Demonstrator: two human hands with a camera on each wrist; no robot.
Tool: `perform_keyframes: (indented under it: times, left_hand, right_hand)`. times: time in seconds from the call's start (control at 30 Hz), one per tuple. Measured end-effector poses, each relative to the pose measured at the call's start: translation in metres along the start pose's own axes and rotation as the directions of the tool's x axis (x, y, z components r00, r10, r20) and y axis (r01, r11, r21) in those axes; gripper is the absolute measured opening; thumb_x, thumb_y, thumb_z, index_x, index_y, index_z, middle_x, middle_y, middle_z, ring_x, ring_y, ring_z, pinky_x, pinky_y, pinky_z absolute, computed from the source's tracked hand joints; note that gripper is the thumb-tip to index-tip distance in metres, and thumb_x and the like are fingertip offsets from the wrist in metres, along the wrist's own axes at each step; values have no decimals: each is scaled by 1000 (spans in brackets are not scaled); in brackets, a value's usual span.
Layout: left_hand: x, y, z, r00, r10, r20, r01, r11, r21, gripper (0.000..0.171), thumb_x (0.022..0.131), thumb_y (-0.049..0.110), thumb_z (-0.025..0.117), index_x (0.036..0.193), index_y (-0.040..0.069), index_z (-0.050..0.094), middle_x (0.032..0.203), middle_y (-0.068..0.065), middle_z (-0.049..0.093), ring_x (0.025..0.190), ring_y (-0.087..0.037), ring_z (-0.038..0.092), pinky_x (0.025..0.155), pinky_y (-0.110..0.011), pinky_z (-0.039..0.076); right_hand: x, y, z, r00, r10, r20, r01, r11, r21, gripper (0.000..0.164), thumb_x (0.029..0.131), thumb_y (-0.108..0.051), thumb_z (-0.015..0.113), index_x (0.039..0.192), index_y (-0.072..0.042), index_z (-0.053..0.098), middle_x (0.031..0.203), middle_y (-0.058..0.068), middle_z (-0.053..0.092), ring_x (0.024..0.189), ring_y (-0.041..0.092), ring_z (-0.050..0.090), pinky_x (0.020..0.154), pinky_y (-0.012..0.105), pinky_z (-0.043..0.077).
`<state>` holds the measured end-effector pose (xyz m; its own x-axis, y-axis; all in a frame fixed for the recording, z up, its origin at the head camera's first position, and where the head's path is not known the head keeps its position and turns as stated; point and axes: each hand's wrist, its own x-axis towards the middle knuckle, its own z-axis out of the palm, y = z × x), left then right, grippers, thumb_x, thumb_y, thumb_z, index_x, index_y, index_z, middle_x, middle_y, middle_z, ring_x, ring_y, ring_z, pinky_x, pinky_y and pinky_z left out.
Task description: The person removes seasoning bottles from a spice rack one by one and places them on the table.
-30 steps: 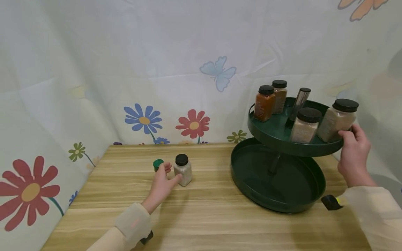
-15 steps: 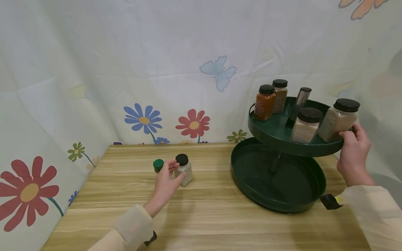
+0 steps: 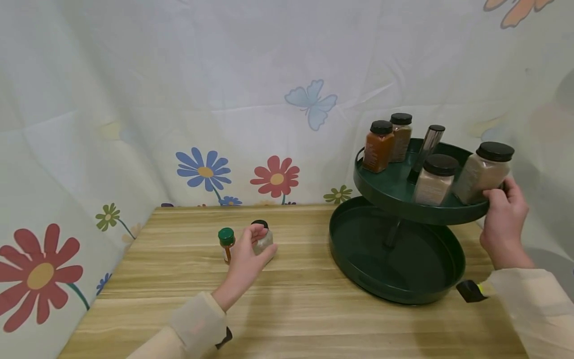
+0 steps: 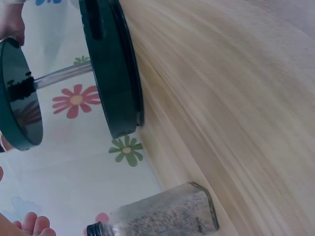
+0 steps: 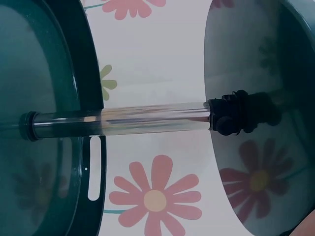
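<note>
In the head view my left hand point(image 3: 246, 257) is in front of a clear spice jar point(image 3: 263, 243) with a black lid, its fingers relaxed and partly covering it. In the left wrist view that jar point(image 4: 170, 214) shows greyish speckled contents, and the fingertips point(image 4: 37, 223) appear apart from it. Left of this hand stands a small green-capped bottle point(image 3: 226, 238) with reddish contents. My right hand point(image 3: 506, 219) grips the upper rim of a dark green two-tier tray point(image 3: 403, 209), right beside a large black-lidded jar point(image 3: 482, 174) of beige powder.
The upper tier also carries an orange spice jar point(image 3: 377, 152), a brown one point(image 3: 400, 139) behind it and a beige one point(image 3: 435, 182) in front, around a metal post point(image 3: 428, 152). The lower tier point(image 3: 376, 239) rests on the wooden table point(image 3: 291, 309). A floral cloth point(image 3: 246, 99) hangs behind.
My left hand has moved right, from the green-capped bottle toward the black-lidded jar, uncovering the bottle and hiding more of the jar. The right hand stays at the tray rim.
</note>
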<state>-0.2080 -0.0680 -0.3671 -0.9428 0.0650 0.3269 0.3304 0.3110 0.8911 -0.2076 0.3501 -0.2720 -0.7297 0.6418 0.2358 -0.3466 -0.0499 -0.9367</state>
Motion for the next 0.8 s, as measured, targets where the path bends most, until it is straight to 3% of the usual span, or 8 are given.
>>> perform_keyframes:
  times: [0.17,0.43,0.63,0.8]
  left_hand:
    - [1,6,5,999,22,23,-21,1000,-14,48,82,23,65,120,3,43,118,-11,53,113,-25,48,100,-44,37]
    - [5,19,15,997,55,56,-53,998,-32,50,83,27,64,122,4,42,118,-10,52,112,-24,47,101,-44,35]
    - [11,30,23,993,88,73,-85,995,-45,52,82,29,64,123,5,42,120,-9,52,114,-22,47,102,-41,35]
    - [16,41,30,989,120,86,-115,992,-56,51,82,28,64,123,6,43,120,-8,52,114,-21,47,101,-40,35]
  right_hand:
    - [-4,-1,2,1000,1,-12,-1,1000,-2,44,88,-4,37,131,-14,44,131,-1,38,122,11,30,103,16,19]
    - [-11,-1,6,999,-17,-41,16,999,-28,42,88,-3,36,126,-14,48,122,-1,42,111,10,34,94,13,28]
    - [-16,-1,9,998,-41,-38,40,998,-45,43,88,-3,35,128,-14,46,125,0,40,113,11,34,101,18,24]
    - [-21,1,11,996,-79,-45,74,994,-85,40,88,-4,36,125,-13,47,121,1,42,111,12,36,97,16,28]
